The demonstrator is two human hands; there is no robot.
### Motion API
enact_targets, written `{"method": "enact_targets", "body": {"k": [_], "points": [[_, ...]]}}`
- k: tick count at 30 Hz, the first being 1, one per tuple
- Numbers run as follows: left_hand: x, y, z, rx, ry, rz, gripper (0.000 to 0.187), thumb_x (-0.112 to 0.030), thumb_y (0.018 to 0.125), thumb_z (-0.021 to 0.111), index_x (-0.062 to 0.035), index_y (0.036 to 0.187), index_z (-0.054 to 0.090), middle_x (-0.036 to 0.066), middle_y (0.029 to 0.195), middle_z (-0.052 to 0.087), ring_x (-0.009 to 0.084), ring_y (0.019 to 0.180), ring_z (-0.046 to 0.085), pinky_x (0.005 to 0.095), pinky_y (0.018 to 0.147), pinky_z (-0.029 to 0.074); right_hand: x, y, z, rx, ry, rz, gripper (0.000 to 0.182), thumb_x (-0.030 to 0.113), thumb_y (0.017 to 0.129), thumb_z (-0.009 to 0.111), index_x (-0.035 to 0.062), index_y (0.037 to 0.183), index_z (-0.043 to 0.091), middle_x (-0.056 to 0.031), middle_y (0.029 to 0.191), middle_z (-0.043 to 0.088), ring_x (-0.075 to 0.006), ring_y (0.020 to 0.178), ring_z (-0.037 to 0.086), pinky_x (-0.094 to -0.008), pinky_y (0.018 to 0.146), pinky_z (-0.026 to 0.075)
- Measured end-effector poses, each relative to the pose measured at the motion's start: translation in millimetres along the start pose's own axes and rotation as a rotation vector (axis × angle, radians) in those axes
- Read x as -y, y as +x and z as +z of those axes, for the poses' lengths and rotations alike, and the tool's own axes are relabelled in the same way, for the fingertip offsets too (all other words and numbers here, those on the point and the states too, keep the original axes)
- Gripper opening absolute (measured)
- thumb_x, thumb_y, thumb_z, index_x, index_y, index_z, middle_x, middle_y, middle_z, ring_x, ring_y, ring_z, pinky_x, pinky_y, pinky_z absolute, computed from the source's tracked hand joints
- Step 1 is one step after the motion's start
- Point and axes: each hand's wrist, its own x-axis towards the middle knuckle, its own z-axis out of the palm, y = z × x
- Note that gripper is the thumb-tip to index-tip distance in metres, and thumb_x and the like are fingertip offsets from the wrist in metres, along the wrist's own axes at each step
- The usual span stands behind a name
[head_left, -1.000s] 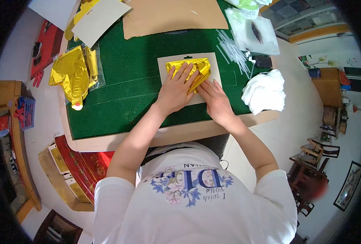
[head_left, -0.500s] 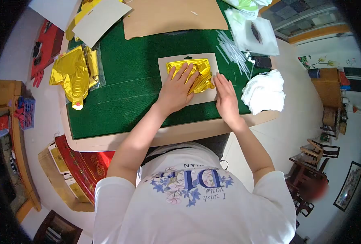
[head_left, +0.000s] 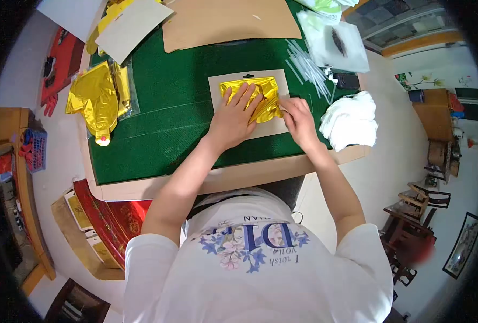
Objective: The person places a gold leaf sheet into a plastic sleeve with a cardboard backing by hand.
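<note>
A folded gold foil balloon [head_left: 266, 110] lies on a beige card [head_left: 236, 75] that has a hanging slot in its top edge. My left hand [head_left: 234, 118] is spread flat over the balloon's left and middle part, pressing it against the card. At the balloon's right edge, my right hand [head_left: 299, 118] has its fingers curled in and pinches the foil's border. What lies under the left palm is hidden.
Green-topped table [head_left: 158, 151]; at its left, more gold foil balloons [head_left: 94, 97] and clear bags. Cardboard [head_left: 228, 21] lies at the back. On the right are translucent straws [head_left: 309, 67], a black case [head_left: 348, 81] and a white stack [head_left: 349, 121].
My right hand has gone from lying stretched out beside the card to curled fingers at the balloon's right edge. My left hand has stayed in place.
</note>
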Motion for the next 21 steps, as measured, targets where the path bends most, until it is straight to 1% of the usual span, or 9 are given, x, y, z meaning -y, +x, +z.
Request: {"method": "enact_targets", "body": {"k": [4,6,9,12,14,16,18,20,21], "points": [[0.1,0.6,-3.4,0.012,0.005,-0.001,0.063,-0.034,0.086,0.058,-0.0104,0.142,0.043,0.014,0.151,0.035,0.0286,0.142,0.029,0.0515,0.115,0.021,-19.4,13.2,3.4,0.101,0.06,-0.011,0.029,-0.001,0.081,0.064,0.0075,0.108,0.066,-0.0094,0.091,0.057,-0.0283,0.088,0.054,-0.0378,0.08,0.047],[-0.5,0.5,-4.9,0.042,-0.043,-0.013,0.063,-0.029,0.087,0.058,-0.0115,0.145,0.038,0.014,0.151,0.033,0.0301,0.142,0.028,0.0523,0.115,0.022,-21.7,17.2,4.1,0.155,0.132,0.045,0.027,-0.001,0.079,0.066,0.0072,0.105,0.067,-0.0094,0.092,0.057,-0.0279,0.087,0.054,-0.0364,0.08,0.046],[0.0,0.2,-4.0,0.036,-0.05,-0.009,0.064,-0.029,0.087,0.058,-0.0115,0.145,0.038,0.014,0.151,0.033,0.0299,0.142,0.028,0.0522,0.115,0.021,-18.3,20.3,-1.6,0.195,0.267,0.154,0.029,-0.003,0.078,0.065,0.0066,0.106,0.067,-0.0095,0.093,0.057,-0.0276,0.089,0.054,-0.0362,0.082,0.045],[0.0,0.3,-3.6,0.033,-0.053,-0.008,0.064,-0.029,0.087,0.058,-0.0116,0.145,0.038,0.014,0.151,0.033,0.0297,0.142,0.028,0.0521,0.115,0.021,-23.0,21.9,-7.8,0.162,0.21,0.051,0.027,-0.005,0.078,0.064,0.003,0.104,0.064,-0.0072,0.094,0.057,-0.0243,0.09,0.054,-0.0321,0.079,0.044],[-0.9,0.6,-4.2,0.035,-0.053,-0.011,0.064,-0.029,0.087,0.058,-0.0116,0.145,0.038,0.014,0.151,0.033,0.0297,0.142,0.028,0.0521,0.115,0.021,-24.9,21.7,-9.1,0.175,0.216,0.104,0.032,-0.005,0.076,0.065,0.0069,0.105,0.067,-0.0089,0.093,0.057,-0.0268,0.091,0.054,-0.0351,0.083,0.046],[-0.4,0.3,-4.0,0.038,-0.05,-0.017,0.063,-0.029,0.087,0.058,-0.0116,0.145,0.039,0.014,0.151,0.033,0.0297,0.142,0.028,0.0521,0.115,0.02,-24.8,23.6,-8.1,0.251,0.197,0.095,0.028,-0.001,0.076,0.068,0.0077,0.102,0.068,-0.0085,0.09,0.055,-0.0263,0.09,0.054,-0.0346,0.082,0.046],[0.6,0.2,-2.2,0.019,-0.013,-0.003,0.063,-0.035,0.087,0.057,-0.011,0.143,0.042,0.014,0.15,0.034,0.0294,0.142,0.028,0.0518,0.115,0.021,-23.6,24.9,-5.1,0.249,0.211,0.103,0.024,0.001,0.076,0.069,0.0083,0.1,0.068,-0.0076,0.088,0.055,-0.0257,0.089,0.053,-0.0347,0.081,0.045],[0.9,-0.3,-1.2,0.017,-0.01,-0.002,0.063,-0.034,0.087,0.057,-0.0111,0.143,0.041,0.014,0.15,0.035,0.0294,0.142,0.029,0.0518,0.115,0.021,-24.6,26.2,-1.9,0.247,0.224,0.111,0.021,0.004,0.077,0.07,0.0089,0.097,0.069,-0.0067,0.086,0.054,-0.025,0.087,0.053,-0.0349,0.08,0.044],[0.8,-0.2,-1.1,0.015,-0.009,-0.002,0.063,-0.034,0.087,0.057,-0.0112,0.144,0.041,0.014,0.15,0.035,0.0295,0.142,0.029,0.0518,0.115,0.02,-26.7,26.5,0.2,0.233,0.176,0.071,0.017,0.004,0.077,0.071,0.0062,0.093,0.067,-0.0063,0.084,0.054,-0.0239,0.083,0.053,-0.0334,0.075,0.043]]}}
